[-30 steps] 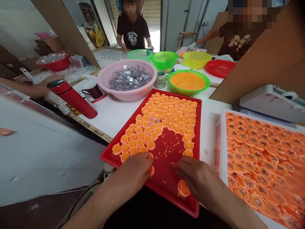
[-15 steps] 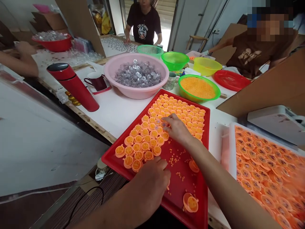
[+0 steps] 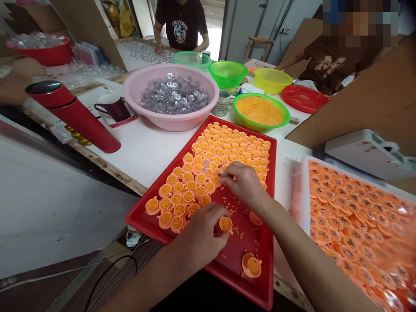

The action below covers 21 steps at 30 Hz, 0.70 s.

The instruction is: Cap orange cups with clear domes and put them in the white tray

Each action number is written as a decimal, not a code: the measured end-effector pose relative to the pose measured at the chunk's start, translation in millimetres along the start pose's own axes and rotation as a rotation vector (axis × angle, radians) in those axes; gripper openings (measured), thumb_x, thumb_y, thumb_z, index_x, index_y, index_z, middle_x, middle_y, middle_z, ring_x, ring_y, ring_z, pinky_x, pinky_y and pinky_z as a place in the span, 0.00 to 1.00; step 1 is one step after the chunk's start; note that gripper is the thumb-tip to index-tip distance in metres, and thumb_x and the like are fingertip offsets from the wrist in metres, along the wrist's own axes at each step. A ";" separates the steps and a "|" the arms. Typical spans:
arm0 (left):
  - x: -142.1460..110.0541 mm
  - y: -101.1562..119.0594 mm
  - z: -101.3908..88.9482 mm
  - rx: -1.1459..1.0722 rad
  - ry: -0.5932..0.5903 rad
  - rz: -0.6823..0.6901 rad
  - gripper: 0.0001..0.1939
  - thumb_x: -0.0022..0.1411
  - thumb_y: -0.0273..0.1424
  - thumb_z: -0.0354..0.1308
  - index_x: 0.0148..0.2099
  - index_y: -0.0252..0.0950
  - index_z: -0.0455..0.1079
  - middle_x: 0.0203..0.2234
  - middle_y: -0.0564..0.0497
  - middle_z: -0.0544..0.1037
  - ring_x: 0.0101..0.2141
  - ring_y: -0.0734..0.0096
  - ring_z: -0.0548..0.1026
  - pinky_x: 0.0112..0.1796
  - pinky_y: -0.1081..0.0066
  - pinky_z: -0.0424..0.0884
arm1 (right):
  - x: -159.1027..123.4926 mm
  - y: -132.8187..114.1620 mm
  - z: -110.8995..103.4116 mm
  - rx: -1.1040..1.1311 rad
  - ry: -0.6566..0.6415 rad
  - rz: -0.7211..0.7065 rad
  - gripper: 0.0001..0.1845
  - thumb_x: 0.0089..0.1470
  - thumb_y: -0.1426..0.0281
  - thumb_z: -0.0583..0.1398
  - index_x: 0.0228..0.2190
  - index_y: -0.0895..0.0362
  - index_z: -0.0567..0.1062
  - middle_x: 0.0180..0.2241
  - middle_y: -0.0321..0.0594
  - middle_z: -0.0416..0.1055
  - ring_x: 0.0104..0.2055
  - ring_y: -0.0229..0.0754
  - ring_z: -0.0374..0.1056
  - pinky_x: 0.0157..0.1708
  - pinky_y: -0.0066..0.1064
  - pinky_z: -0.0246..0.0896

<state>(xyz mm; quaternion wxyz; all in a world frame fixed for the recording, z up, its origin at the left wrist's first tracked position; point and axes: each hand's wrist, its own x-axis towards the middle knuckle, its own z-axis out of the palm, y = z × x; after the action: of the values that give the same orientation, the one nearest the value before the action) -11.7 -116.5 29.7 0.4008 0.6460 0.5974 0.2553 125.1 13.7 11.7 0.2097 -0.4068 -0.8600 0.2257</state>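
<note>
Between the thumb and fingers of my left hand [image 3: 208,227], an orange toy cup [image 3: 225,224] with yellow bits inside is held over the red tray [image 3: 224,277]. My right hand [image 3: 243,182] is just above it, fingertips pinched together; what they hold, if anything, is too small to make out. Rows of orange cups on saucers [image 3: 188,196] cover the tray's far and left parts. Two small clear, purplish discs [image 3: 205,166] lie on cups left of my right fingertips. Loose yellow bits [image 3: 238,234] and a tilted cup on a saucer [image 3: 251,265] lie nearer me.
Beyond the tray stand a pink basin [image 3: 172,121] of clear plastic pieces and a green bowl [image 3: 260,110] of yellow bits. A white bin [image 3: 305,195] of printed orange pieces is at right. A red flask [image 3: 74,117] and mugs stand left. Two people are across the table.
The view has shifted slightly right. My left hand has turned, bringing the held cup into sight. My right fingers have closed and drawn back from the clear discs; one fewer disc shows there.
</note>
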 end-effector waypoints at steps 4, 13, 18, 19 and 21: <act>0.6 -2.0 -8.1 -0.018 0.015 0.018 0.11 0.53 0.23 0.59 0.40 0.40 0.71 0.35 0.52 0.77 0.33 0.67 0.75 0.36 0.68 0.71 | -67.8 -8.9 -20.1 0.147 -0.093 0.109 0.09 0.49 0.80 0.63 0.23 0.56 0.71 0.27 0.34 0.70 0.29 0.37 0.66 0.30 0.28 0.60; 0.0 -4.5 -20.2 0.017 0.046 -0.009 0.08 0.56 0.28 0.59 0.40 0.40 0.71 0.38 0.53 0.77 0.39 0.67 0.75 0.36 0.70 0.71 | -141.0 2.1 -30.7 0.252 0.156 0.410 0.05 0.56 0.71 0.59 0.31 0.56 0.77 0.31 0.41 0.74 0.35 0.44 0.70 0.34 0.35 0.65; -3.6 -5.0 -22.4 -0.009 0.067 -0.057 0.08 0.55 0.29 0.60 0.40 0.41 0.72 0.36 0.55 0.78 0.38 0.66 0.76 0.36 0.70 0.72 | -136.9 -17.3 -11.9 0.213 0.055 0.261 0.10 0.56 0.80 0.56 0.34 0.54 0.75 0.33 0.40 0.71 0.35 0.42 0.69 0.36 0.33 0.66; -4.0 -4.6 -23.5 -0.022 0.074 -0.066 0.08 0.55 0.29 0.60 0.40 0.41 0.72 0.36 0.55 0.78 0.37 0.66 0.76 0.36 0.70 0.72 | -134.1 -24.5 -4.9 0.207 0.001 0.219 0.13 0.56 0.81 0.55 0.35 0.54 0.75 0.34 0.39 0.71 0.35 0.41 0.69 0.37 0.32 0.66; -4.9 -3.7 -26.1 -0.056 0.086 -0.087 0.09 0.54 0.28 0.60 0.40 0.41 0.72 0.35 0.55 0.79 0.36 0.66 0.76 0.36 0.71 0.73 | -127.7 -37.9 10.3 0.162 -0.087 0.149 0.16 0.55 0.83 0.55 0.39 0.54 0.75 0.37 0.40 0.70 0.38 0.41 0.69 0.39 0.32 0.66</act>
<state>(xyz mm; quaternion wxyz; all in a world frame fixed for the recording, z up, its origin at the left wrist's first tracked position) -35.6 -115.8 41.7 0.4032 0.5965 0.6342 0.2818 170.8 -111.5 2.0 0.1869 -0.4411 -0.8148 0.3266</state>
